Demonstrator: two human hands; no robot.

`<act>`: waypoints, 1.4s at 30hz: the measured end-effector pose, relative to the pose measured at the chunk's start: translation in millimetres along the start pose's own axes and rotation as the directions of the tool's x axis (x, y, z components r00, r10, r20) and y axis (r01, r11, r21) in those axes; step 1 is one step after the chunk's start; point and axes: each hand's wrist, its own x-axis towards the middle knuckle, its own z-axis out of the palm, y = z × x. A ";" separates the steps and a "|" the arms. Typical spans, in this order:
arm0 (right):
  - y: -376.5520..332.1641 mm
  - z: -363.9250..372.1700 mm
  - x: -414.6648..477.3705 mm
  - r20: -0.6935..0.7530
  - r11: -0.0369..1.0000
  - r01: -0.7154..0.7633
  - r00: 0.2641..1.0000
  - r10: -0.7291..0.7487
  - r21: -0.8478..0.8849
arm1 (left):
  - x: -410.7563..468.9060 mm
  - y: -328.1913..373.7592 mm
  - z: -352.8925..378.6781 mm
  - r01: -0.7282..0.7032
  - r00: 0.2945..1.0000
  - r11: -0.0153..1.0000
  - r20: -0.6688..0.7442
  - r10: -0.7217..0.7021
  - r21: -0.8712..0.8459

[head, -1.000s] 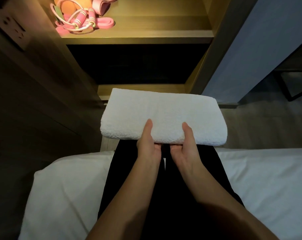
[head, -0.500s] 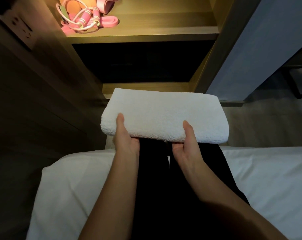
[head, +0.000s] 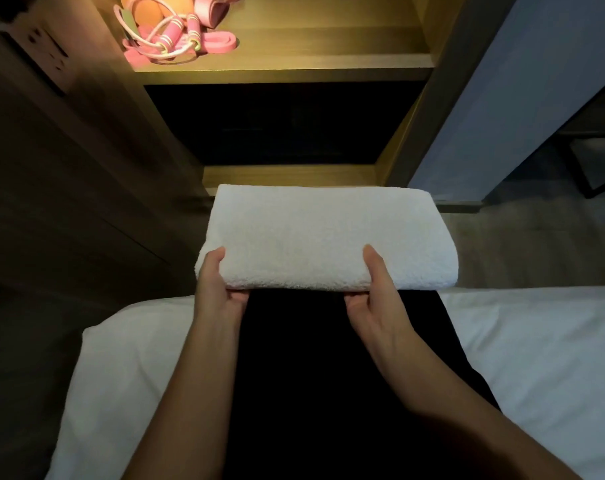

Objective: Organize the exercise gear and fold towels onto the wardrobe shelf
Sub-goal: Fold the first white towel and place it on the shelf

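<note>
White towel (head: 329,237) between hands (head: 218,292) (head: 375,301), thumbs (head: 215,263) atop

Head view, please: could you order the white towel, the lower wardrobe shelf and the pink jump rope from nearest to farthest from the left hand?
1. The white towel: held by the left hand.
2. The lower wardrobe shelf: just beyond the towel.
3. The pink jump rope: upper shelf, far left.

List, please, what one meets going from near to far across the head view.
Black trousers → left hand and right hand → white towel → lower shelf → upper shelf → pink exercise gear.
</note>
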 end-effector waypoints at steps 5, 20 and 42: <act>-45.7 -38.0 -14.0 0.036 0.991 -0.063 0.997 0.068 -0.121 | 3.0 19.9 -26.3 0.103 0.993 0.985 0.034 -0.109 0.139; -162.4 -30.1 38.9 -0.155 0.372 -0.202 0.976 0.153 -0.906 | 25.1 74.4 -2.5 0.133 0.946 0.598 0.078 -0.314 0.791; -160.3 -4.4 80.4 -0.243 0.279 -0.301 0.944 0.224 -0.912 | 69.8 88.0 35.3 0.153 0.950 0.333 -0.045 -0.310 0.930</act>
